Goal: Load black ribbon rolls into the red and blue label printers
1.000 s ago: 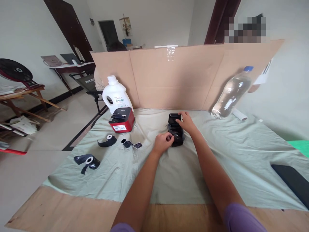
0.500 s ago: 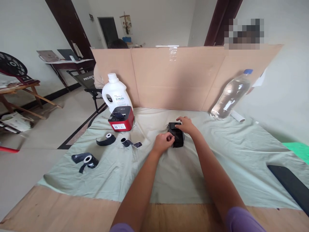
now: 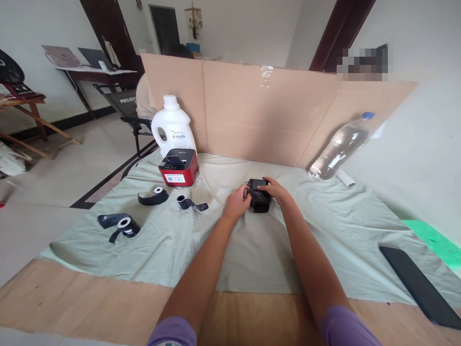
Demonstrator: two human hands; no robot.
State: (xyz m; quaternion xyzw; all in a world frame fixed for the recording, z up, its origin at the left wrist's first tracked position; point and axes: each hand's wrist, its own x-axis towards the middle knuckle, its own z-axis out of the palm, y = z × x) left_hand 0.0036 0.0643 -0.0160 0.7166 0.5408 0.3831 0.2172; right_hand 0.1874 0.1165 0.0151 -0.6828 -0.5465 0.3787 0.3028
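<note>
A small black boxy device (image 3: 260, 200), with a glossy dark front, sits on the cloth between my hands. Against its left side, the fingers of my left hand (image 3: 237, 201) are curled, thumb near the upper edge. My right hand (image 3: 275, 189) wraps the right side, fingers over the top. Its exact kind cannot be made out. To the left stands a red and black printer (image 3: 179, 168) with a dark strip in its top. Near it lie partly unrolled black rolls: one by the printer (image 3: 190, 203), one behind (image 3: 154, 196) and one closer to me (image 3: 124, 226).
A white detergent jug (image 3: 173, 122) stands behind the printer. A cardboard panel (image 3: 245, 110) closes off the back. At right are a leaning clear bottle (image 3: 338, 151), a white tube (image 3: 345, 178) and a dark phone-like slab (image 3: 414, 281). A co-worker's sleeve (image 3: 146, 98) shows beyond the panel.
My left hand has shifted from the device's front to its left side. My right hand has lowered its raised fingers onto the top and right side. The camera view has moved slightly.
</note>
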